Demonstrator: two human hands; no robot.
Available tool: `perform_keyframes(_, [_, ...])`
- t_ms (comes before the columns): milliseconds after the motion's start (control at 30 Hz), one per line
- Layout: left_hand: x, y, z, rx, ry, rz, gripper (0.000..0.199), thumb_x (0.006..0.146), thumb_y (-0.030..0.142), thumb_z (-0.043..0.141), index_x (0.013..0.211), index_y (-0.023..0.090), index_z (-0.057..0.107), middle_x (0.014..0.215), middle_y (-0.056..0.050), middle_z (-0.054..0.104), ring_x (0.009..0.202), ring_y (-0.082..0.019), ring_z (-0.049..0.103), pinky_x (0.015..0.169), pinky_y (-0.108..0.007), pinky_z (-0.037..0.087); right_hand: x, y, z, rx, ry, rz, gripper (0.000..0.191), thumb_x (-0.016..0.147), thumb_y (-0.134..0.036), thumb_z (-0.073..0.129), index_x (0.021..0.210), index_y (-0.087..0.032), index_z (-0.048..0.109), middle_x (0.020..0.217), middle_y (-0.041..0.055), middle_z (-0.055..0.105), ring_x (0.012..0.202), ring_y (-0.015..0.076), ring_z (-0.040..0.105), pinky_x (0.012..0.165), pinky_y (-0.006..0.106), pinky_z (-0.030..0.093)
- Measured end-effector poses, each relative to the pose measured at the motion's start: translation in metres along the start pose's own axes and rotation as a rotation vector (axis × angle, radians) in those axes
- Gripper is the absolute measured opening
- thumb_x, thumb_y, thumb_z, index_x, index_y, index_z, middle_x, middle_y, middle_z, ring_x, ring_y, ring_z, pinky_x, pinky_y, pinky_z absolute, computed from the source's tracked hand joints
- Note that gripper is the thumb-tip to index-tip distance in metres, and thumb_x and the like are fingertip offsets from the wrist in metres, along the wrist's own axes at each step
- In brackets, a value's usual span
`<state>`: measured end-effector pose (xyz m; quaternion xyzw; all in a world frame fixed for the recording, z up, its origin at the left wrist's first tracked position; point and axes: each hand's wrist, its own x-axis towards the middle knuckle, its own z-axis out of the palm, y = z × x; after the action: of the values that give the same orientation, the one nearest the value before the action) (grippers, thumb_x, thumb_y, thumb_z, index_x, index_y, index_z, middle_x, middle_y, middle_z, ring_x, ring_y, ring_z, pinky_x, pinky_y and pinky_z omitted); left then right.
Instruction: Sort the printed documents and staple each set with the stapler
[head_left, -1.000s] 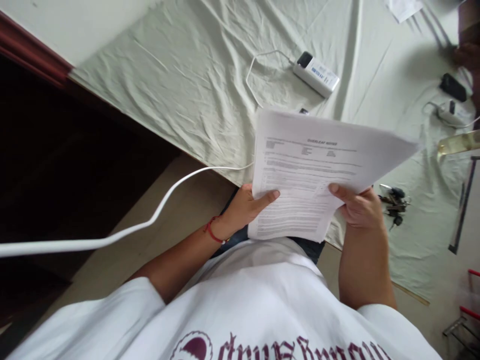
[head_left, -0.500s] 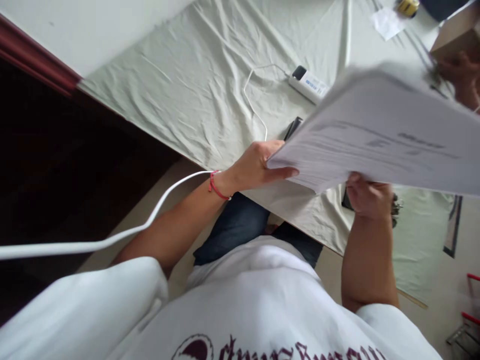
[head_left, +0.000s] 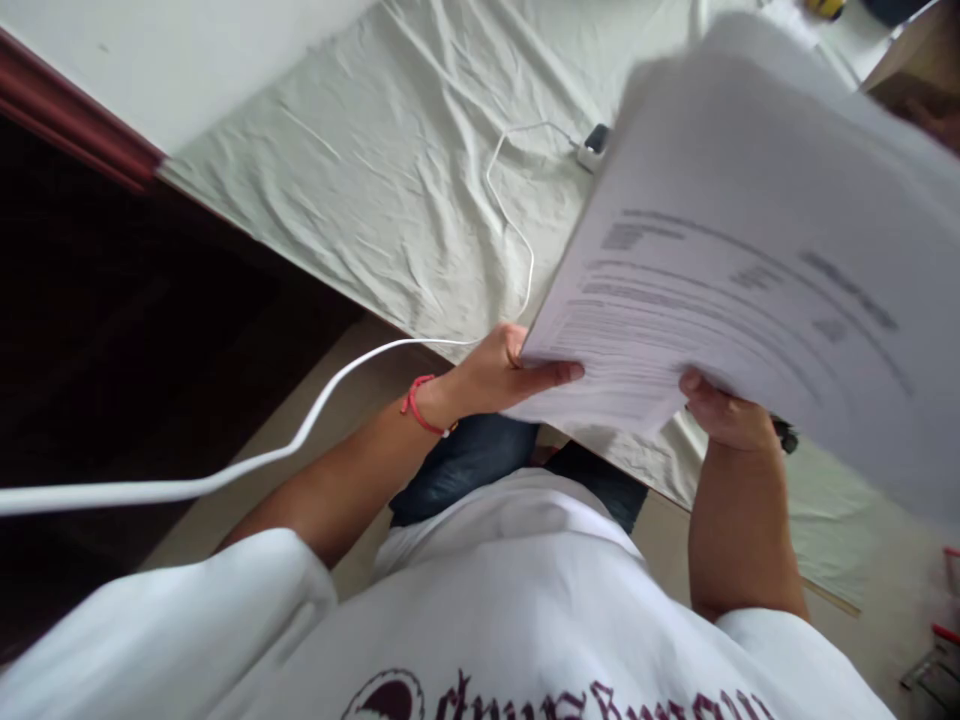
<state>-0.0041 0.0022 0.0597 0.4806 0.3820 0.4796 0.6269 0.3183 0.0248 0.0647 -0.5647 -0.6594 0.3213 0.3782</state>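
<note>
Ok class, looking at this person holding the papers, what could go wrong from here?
The left hand and right hand grip the stack of papers near one end, so the far end might sag or sheets slip out.

The white cable passes close to the left hand and could snag.

Lowered carelessly, the stack might knock the white device it partly hides.

We saw the white wall (head_left: 225,60), the red trim (head_left: 75,110) beside it, the wrinkled cloth (head_left: 337,180) and the beige floor (head_left: 296,395).

Printed white paper stack (head_left: 660,300); blurred, tilted above the cloth (head_left: 397,190).
</note>
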Motion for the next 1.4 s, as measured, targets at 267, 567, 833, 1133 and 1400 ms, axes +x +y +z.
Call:
perform_keyframes(267, [-0.050,-0.045,0.037,-0.441,0.071,-0.371,0.054,0.081,0.051,0.085,0.121,0.016,0.076,0.125,-0.014,0.077,0.125,-0.036,0.069,0.114,-0.054,0.050,-0.032,-0.017,0.025,0.365,-0.023,0.575,0.043,0.071,-0.057,0.089,0.095,-0.022,0.080,0.093,0.0064,0.083,0.080,0.0291,0.080,0.068,0.040,0.067])
perform_keyframes(567, [-0.055,-0.054,0.038,-0.441,0.267,-0.444,0.062,0.077,0.070,0.081,0.098,0.012,0.079,0.099,-0.015,0.082,0.112,-0.039,0.074,0.099,-0.051,0.060,-0.056,-0.017,0.044,0.516,-0.079,0.839,0.046,0.071,-0.060,0.088,0.095,-0.022,0.079,0.090,0.0075,0.083,0.085,0.0316,0.081,0.070,0.043,0.070])
perform_keyframes(833, [-0.059,-0.056,0.040,-0.455,0.251,-0.462,0.058,0.081,0.068,0.078,0.097,0.012,0.079,0.095,-0.014,0.082,0.102,-0.035,0.077,0.092,-0.047,0.062,-0.066,-0.012,0.037,0.497,-0.160,0.821,0.043,0.077,-0.060,0.083,0.101,-0.024,0.078,0.088,0.0080,0.082,0.075,0.0299,0.079,0.066,0.045,0.069])
perform_keyframes(1133, [-0.061,-0.063,0.034,-0.105,0.133,-0.351,0.060,0.091,0.072,0.063,0.098,0.015,0.079,0.093,-0.010,0.081,0.089,-0.028,0.076,0.085,-0.039,0.059,-0.021,-0.027,0.012,-0.350,0.314,-0.007,0.049,0.093,-0.047,0.066,0.136,-0.024,0.064,0.135,0.0142,0.070,0.119,0.0301,0.068,0.098,0.051,0.059])
perform_keyframes(1400, [-0.059,-0.059,0.040,-0.146,-0.011,-0.338,0.056,0.096,0.067,0.060,0.104,0.014,0.078,0.097,-0.010,0.081,0.087,-0.026,0.074,0.082,-0.037,0.057,0.050,-0.071,0.058,-0.570,-0.182,-0.392,0.037,0.106,-0.032,0.042,0.126,-0.020,0.071,0.129,0.0138,0.073,0.136,0.0342,0.055,0.112,0.057,0.047])
